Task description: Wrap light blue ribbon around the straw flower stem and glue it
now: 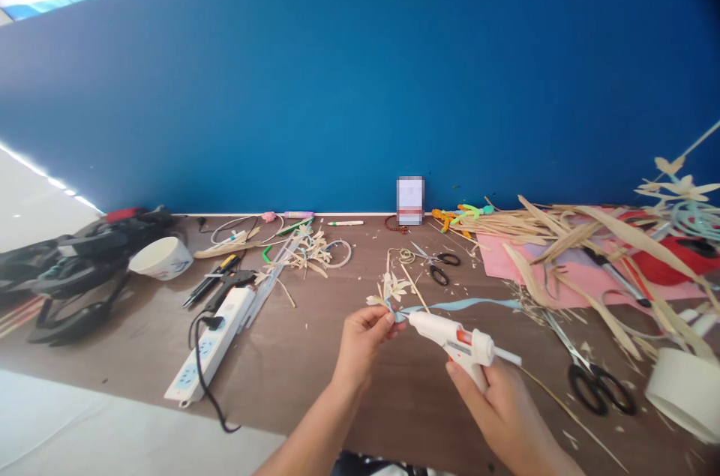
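Observation:
Near the middle of the table, my left hand [364, 337] pinches the base of a pale husk flower [389, 290], its petals standing up above my fingers. A light blue ribbon [466, 304] runs from that base out to the right across the table. My right hand [495, 401] is wrapped round the handle of a white hot glue gun [450, 337], with a glue stick poking out of its back end. The gun's nozzle points left and meets or nearly meets the ribbon at the flower's base; whether they touch I cannot tell.
Black-handled scissors [590, 375] lie at right, and a smaller pair [436, 262] lies farther back. Dried husks [562, 232] cover pink sheets [495, 258] beside a white tape roll [686, 392]. To the left are a power strip [217, 345], a black glue gun [228, 288] and a white bowl [161, 258].

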Tool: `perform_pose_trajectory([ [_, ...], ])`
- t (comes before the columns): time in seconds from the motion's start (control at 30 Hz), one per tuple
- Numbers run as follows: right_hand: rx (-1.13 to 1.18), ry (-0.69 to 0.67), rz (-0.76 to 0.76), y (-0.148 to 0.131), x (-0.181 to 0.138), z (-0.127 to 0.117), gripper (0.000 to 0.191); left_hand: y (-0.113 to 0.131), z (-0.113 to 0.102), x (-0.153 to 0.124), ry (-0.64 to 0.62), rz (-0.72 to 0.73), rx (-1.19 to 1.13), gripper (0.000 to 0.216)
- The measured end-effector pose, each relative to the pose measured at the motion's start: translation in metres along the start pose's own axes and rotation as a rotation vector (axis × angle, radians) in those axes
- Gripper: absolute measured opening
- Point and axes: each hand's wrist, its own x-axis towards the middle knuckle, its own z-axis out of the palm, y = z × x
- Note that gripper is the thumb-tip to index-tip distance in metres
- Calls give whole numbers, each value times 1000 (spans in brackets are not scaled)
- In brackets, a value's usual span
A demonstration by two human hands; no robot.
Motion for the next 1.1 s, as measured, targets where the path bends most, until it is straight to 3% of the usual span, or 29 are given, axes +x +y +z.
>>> perform_pose_trajectory([
  [0.13,62,6,1,0,0,-6,34,-1,-2,3,24,23,23,16],
  [0.33,142,253,161,15,-8,-16,29,-5,-7,9,36,-38,9,20],
  [0.47,220,479,242,33,-17,-27,33,-7,-5,10,9,-47,4,21],
  [0.57,287,747,337,55,-26,-48,29,-7,-6,11,26,-57,8,22],
  [0.67,530,944,315,74,-32,-69,22,-6,-8,14,28,-67,5,23],
  [0.8,875,978,321,80,-26,-81,19,-6,-4,17,6,-90,-18,25],
  [0.93,1019,1020,314,75,-7,-78,22,-4,0,18,1,-82,-58,26],
  [1.1,1026,792,425,85,9,-73,34,4,-15,22,77,-79,-97,28],
])
